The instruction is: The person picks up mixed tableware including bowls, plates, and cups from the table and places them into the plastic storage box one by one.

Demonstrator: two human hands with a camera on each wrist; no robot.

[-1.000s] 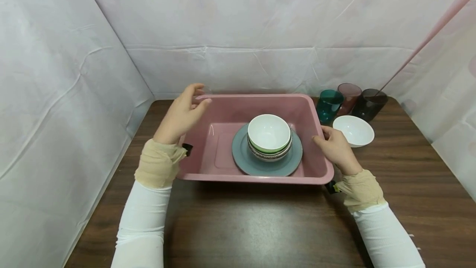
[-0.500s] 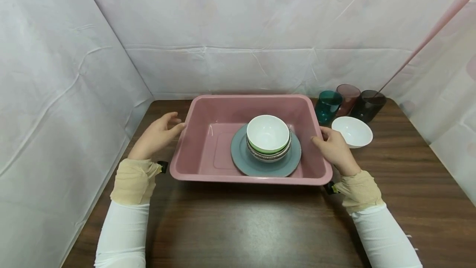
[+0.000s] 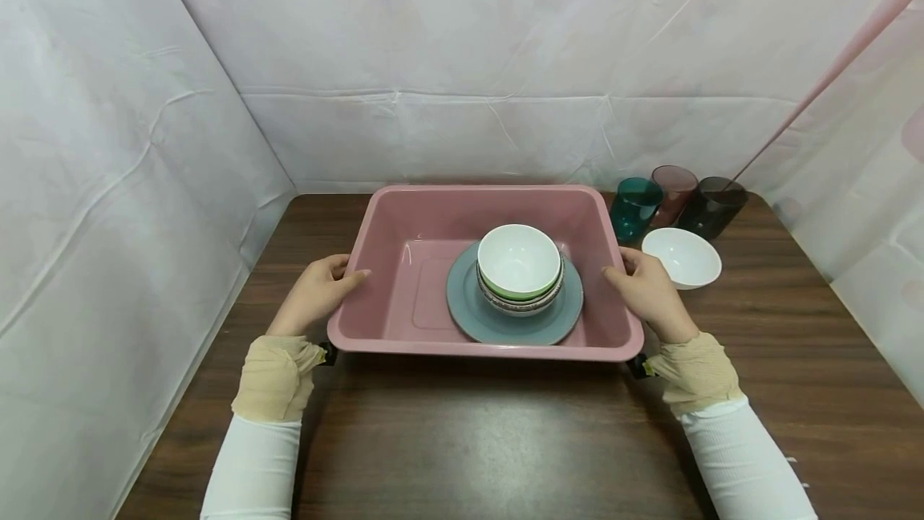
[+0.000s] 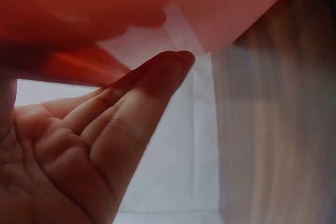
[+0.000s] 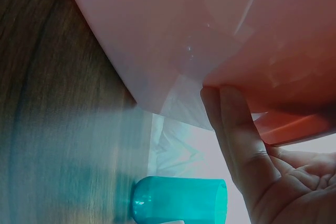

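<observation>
A pink plastic tub (image 3: 393, 219) stands on the dark wooden table (image 3: 491, 440). Inside it a grey plate (image 3: 469, 315) carries a stack of bowls (image 3: 518, 259), the top one white with a green rim. My left hand (image 3: 318, 294) holds the tub's left rim, thumb over the edge. In the left wrist view the fingers (image 4: 131, 108) lie under the tub's rim (image 4: 236, 3). My right hand (image 3: 650, 291) holds the right rim the same way. The right wrist view shows its fingers (image 5: 236, 145) beneath the tub's lip (image 5: 173, 30).
A loose white bowl (image 3: 680, 257) sits on the table just right of the tub. Behind it stand a teal cup (image 3: 635, 207), a maroon cup (image 3: 674, 187) and a dark cup (image 3: 711, 203). White sheeting walls the table at the left, back and right.
My left hand dropped from the tub's far left corner to the middle of its left rim and took hold. The tub shifted slightly left. The right hand stayed on the right rim.
</observation>
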